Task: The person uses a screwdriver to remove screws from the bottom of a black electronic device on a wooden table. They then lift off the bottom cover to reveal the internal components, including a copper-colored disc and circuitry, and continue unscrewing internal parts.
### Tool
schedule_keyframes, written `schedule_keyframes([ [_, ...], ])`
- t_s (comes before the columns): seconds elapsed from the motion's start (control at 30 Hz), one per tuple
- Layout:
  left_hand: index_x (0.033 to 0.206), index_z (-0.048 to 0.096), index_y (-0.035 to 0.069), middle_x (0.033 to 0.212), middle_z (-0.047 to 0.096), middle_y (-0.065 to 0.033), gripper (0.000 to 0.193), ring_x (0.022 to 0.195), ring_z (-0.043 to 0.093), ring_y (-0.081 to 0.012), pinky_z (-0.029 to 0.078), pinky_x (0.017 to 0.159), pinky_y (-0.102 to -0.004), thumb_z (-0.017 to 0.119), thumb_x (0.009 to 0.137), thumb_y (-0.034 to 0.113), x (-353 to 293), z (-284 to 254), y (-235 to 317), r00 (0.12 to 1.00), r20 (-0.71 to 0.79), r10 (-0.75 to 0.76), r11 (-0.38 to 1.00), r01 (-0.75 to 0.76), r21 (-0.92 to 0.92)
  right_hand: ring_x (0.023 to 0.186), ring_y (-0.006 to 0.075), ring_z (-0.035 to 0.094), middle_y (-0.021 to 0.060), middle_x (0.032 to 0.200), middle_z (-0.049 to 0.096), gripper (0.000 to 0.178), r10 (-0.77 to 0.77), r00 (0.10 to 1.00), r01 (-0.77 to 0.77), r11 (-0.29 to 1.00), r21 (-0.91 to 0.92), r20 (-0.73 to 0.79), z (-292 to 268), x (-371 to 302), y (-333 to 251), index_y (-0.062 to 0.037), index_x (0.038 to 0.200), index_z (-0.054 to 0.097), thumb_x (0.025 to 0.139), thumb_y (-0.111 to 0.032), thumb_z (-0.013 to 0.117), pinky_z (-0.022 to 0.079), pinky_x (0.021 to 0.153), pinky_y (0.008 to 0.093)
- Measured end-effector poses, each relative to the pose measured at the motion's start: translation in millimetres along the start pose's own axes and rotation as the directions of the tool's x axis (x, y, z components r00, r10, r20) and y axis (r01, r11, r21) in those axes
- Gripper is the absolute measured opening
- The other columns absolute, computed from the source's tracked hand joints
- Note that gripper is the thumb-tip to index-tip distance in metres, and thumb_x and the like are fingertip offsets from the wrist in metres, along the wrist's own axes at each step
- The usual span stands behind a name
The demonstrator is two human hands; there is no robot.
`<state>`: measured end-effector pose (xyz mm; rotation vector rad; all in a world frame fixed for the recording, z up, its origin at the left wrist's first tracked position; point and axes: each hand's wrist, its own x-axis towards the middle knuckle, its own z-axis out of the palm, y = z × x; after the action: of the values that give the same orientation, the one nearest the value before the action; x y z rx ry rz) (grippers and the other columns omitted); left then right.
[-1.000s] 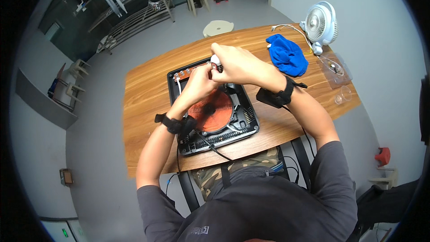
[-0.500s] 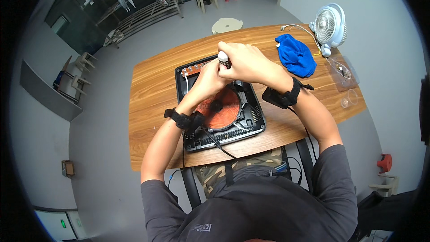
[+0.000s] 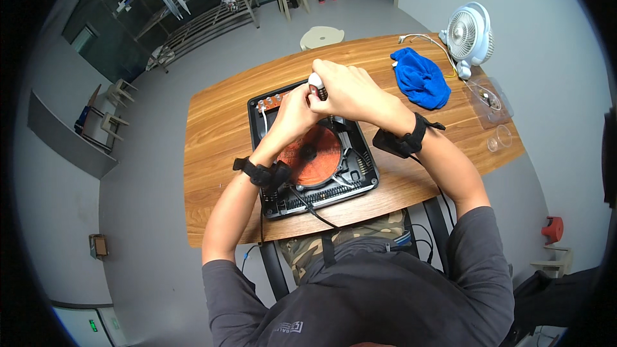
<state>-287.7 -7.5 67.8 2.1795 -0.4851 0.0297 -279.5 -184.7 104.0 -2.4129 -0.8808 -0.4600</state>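
Fingers of the right hand (image 3: 352,93): curled snugly round a slim dark-handled tool with a rounded white cap (image 3: 315,80).
Fingers of the left hand (image 3: 292,115): bunched just below, close against the right; from where I stand I can't tell what they grip.
Tool: tilted a little, over the far part of the black rectangular uncovered housing (image 3: 375,184); its tip is hidden by the hands.
Handling, as I judge it: the tip wants to be steadied low with the left, the handle lined up straight with whatever it meets, and pressure kept even so that it doesn't skid.
Care, to my mind: a slip toward the round orange-red coil with a dark centre (image 3: 323,154) could scratch it, and the thin white wire (image 3: 264,122) by the left hand is best left unsnagged.
Far-left corner: a narrow orange strip of circuit board (image 3: 269,102) inside the housing.
Surface: brown wood-grain (image 3: 215,148), bearing the housing near the person.
Off to the right: a crumpled bright-blue cloth (image 3: 421,80), well apart from the housing; beyond it, a pale-blue fan with a round grille (image 3: 466,32).
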Motion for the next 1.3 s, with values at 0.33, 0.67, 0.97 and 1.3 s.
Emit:
schedule_keyframes([
  [0.33,0.097,0.068,-0.003,0.086,0.073,-0.0085,0.027,0.083,0.065,-0.0110,0.054,0.077,-0.0325,0.082,0.086,0.017,-1,-6,2,0.999,0.019,-0.030,0.999,0.030,0.043,0.089,0.0458,0.069,0.0241,0.098,0.070,0.045,-0.005,1.000,0.006,0.998,-0.059,0.024,-5,-2,3,-0.0017,0.105,0.055,0.089,-0.040,0.070,0.055,0.077,0.0548],
  [0.67,0.103,0.067,-0.003,0.092,0.074,-0.0096,0.032,0.083,0.067,-0.0128,0.054,0.076,-0.0326,0.082,0.086,0.018,3,5,-8,0.996,-0.021,0.086,0.996,-0.086,0.012,0.091,0.0449,0.068,0.0233,0.096,0.069,0.042,0.024,0.997,-0.022,0.999,-0.024,0.074,-10,1,2,-0.0006,0.103,0.055,0.084,-0.034,0.071,0.054,0.077,0.0551],
  [0.97,0.101,0.068,-0.005,0.091,0.076,-0.0130,0.030,0.086,0.071,-0.0154,0.056,0.077,-0.0351,0.081,0.086,0.017,1,-1,2,0.999,0.045,0.012,0.998,-0.015,0.055,0.089,0.0448,0.068,0.0222,0.093,0.069,0.040,0.018,0.999,-0.018,1.000,0.001,0.044,-10,-6,4,-0.0023,0.100,0.055,0.084,-0.036,0.070,0.053,0.074,0.0542],
  [1.3,0.104,0.068,-0.002,0.092,0.076,-0.0154,0.034,0.085,0.074,-0.0239,0.056,0.078,-0.0370,0.083,0.082,0.019,0,9,13,0.996,-0.067,0.054,0.998,-0.052,0.042,0.089,0.0463,0.068,0.0250,0.093,0.070,0.040,0.050,0.994,-0.049,0.999,-0.019,0.098,-11,-3,6,-0.0031,0.101,0.057,0.086,-0.037,0.070,0.053,0.075,0.0539],
])
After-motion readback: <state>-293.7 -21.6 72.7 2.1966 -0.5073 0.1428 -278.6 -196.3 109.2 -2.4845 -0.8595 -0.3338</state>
